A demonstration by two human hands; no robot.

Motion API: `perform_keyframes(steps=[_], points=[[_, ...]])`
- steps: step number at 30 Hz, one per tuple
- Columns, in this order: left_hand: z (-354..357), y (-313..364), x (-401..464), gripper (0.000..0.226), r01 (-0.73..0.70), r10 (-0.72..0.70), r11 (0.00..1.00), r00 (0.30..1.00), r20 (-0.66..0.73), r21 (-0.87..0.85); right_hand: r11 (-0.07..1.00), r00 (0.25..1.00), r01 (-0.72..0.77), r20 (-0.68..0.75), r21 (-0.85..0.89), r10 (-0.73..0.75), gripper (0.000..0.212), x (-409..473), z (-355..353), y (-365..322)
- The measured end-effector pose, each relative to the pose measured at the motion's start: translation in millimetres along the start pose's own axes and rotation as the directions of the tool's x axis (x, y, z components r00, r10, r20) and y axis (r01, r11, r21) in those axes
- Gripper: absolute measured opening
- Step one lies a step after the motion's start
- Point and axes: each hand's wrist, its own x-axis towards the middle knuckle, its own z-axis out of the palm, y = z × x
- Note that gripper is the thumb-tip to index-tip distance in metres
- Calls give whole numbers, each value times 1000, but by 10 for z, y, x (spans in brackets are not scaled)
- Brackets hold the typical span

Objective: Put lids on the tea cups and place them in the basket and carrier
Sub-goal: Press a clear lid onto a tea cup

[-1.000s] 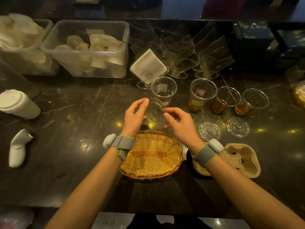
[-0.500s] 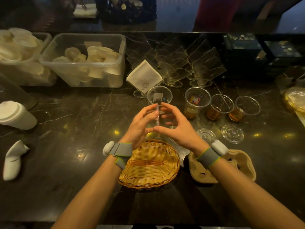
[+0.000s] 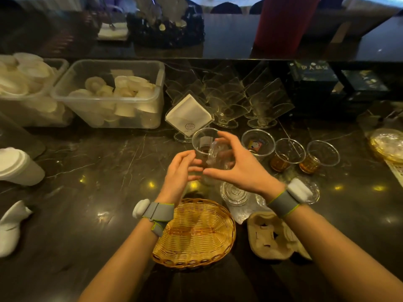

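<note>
A clear tea cup (image 3: 204,139) with a little tea stands just beyond my hands. My right hand (image 3: 242,168) pinches a clear lid (image 3: 219,156), tilted on edge beside the cup's rim. My left hand (image 3: 180,171) curls against the cup's left side, and its fingertips meet my right thumb. Three more open cups with tea stand to the right: a labelled one (image 3: 258,143), one (image 3: 287,152) beside it, and the far-right one (image 3: 321,154). Spare lids (image 3: 235,192) lie on the counter. A wicker basket (image 3: 196,236) and a cardboard carrier (image 3: 272,236), both holding nothing, sit nearest me.
A napkin holder (image 3: 188,115) and clear acrylic stands (image 3: 242,99) are behind the cups. Two plastic bins of white lids (image 3: 109,94) stand at the back left. White foam cups (image 3: 17,166) lie on their side at the left edge. The counter is dark marble.
My hands have moved forward from over the basket to the cup. Both held the lid together before; now my right hand alone holds it, tilted, and my left hand is at the cup.
</note>
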Motion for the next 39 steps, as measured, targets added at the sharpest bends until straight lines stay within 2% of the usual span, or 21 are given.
perform_keyframes(steps=[2,6,8,11,14,20,27,39], points=[[-72,-42,94,31,-59,74,979,995,-72,197,987,999,22,-21,-157,-26,104,123,-80,-15],[-165,-126,244,60,-142,176,810,984,-4,569,884,999,48,15,-464,-47,103,398,-133,-3],[-161,-159,362,77,-209,241,698,969,50,685,841,999,33,39,-541,-14,106,557,-115,25],[-128,-198,566,95,-253,241,610,962,129,751,789,997,36,77,-613,15,107,788,-36,81],[-94,-250,745,103,-238,206,594,968,141,769,761,992,42,116,-647,44,106,974,52,153],[-48,-428,949,108,-254,191,721,967,167,645,765,983,52,167,-642,74,98,1126,160,302],[2,-510,992,98,-319,252,776,948,196,544,759,986,73,161,-646,43,84,1069,217,364],[-12,-525,962,82,-252,202,797,968,152,549,743,989,147,120,-653,-90,72,959,360,458]])
